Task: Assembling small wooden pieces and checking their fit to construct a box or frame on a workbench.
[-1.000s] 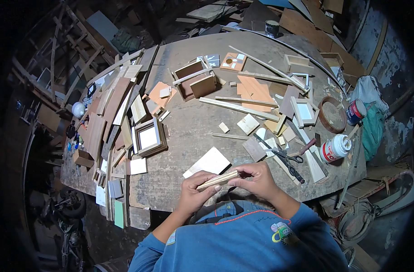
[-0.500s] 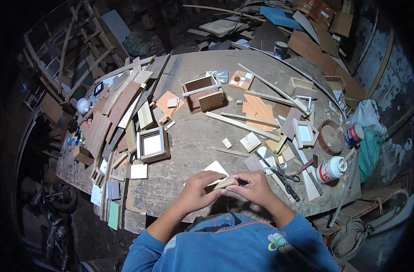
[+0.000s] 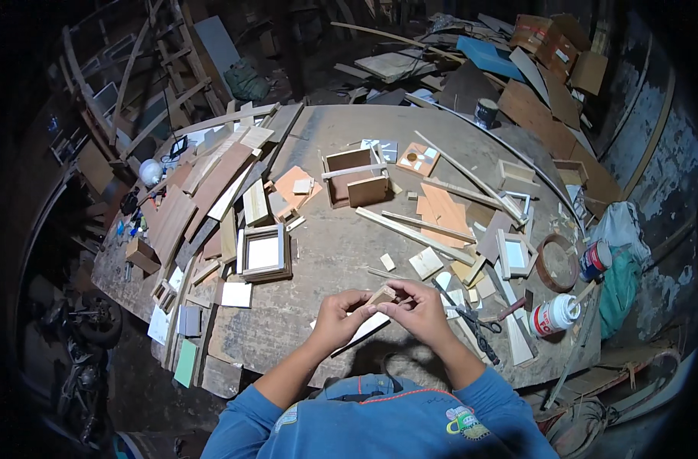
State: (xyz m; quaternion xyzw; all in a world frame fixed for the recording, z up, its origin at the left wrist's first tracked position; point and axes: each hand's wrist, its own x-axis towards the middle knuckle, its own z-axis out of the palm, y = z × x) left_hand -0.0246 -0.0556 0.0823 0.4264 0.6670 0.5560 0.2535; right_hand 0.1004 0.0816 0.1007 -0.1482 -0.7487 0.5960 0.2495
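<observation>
Beyond the held wood piece (image 3: 381,294), scuffed table (image 3: 318,249), heaped boards (image 3: 395,66).

the person's left hand (image 3: 340,314) and right hand (image 3: 419,312) sit close together, fingers (image 3: 355,297) bent in a pinch, forearms (image 3: 294,372) slanting inward from below.

Single view: your left head-worn fisheye faces down and forward, close above your blue shirt (image 3: 364,421), taking in your left hand (image 3: 338,315) and right hand (image 3: 419,312) at near range, the workbench (image 3: 312,237) spreading beyond, far edge bowed.
</observation>
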